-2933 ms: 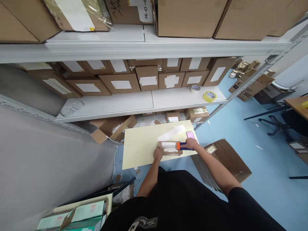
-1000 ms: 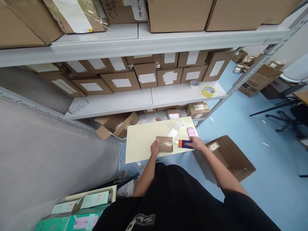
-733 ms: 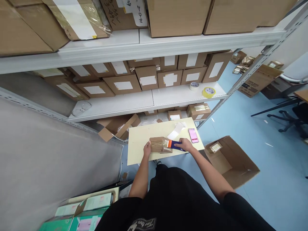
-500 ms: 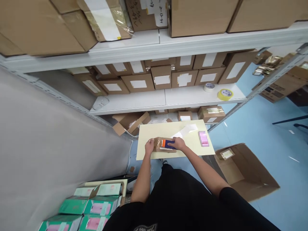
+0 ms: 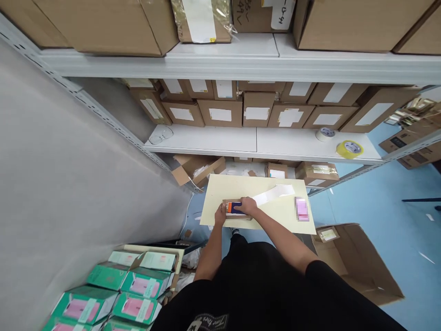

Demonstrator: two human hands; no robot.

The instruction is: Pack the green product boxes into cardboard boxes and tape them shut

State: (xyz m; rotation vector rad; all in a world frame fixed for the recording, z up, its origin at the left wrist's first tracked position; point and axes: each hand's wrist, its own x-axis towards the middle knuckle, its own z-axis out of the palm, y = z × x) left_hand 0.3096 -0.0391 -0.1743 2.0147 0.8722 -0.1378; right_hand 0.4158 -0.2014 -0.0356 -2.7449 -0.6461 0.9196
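On the pale yellow tabletop [image 5: 227,184] lies a small brown cardboard box [image 5: 237,217]. My left hand [image 5: 220,214] grips the box's left end, fingers curled round its edge. A flat dark blue item with an orange end [image 5: 230,208] lies over the box; I cannot tell whether it sits in it or on top. My right hand [image 5: 247,206] is closed over the blue item's right part and hides it. Just beyond that hand a strip of white paper [image 5: 275,193] stretches across the tabletop. A pink pack [image 5: 302,209], blurred out, lies near the right edge.
Behind the table, a metal shelf [image 5: 213,145] carries labelled cartons [image 5: 220,112], a white tape roll [image 5: 325,134] and a yellow tape roll [image 5: 349,149]. A large open carton [image 5: 368,262] stands right on the floor. Green boxes [image 5: 138,287] are stacked lower left, beside a grey wall [image 5: 86,184].
My left hand has moved in closer to my right hand along the box. The taped brown section at the box's left end now shows much less. The whole view has shifted.
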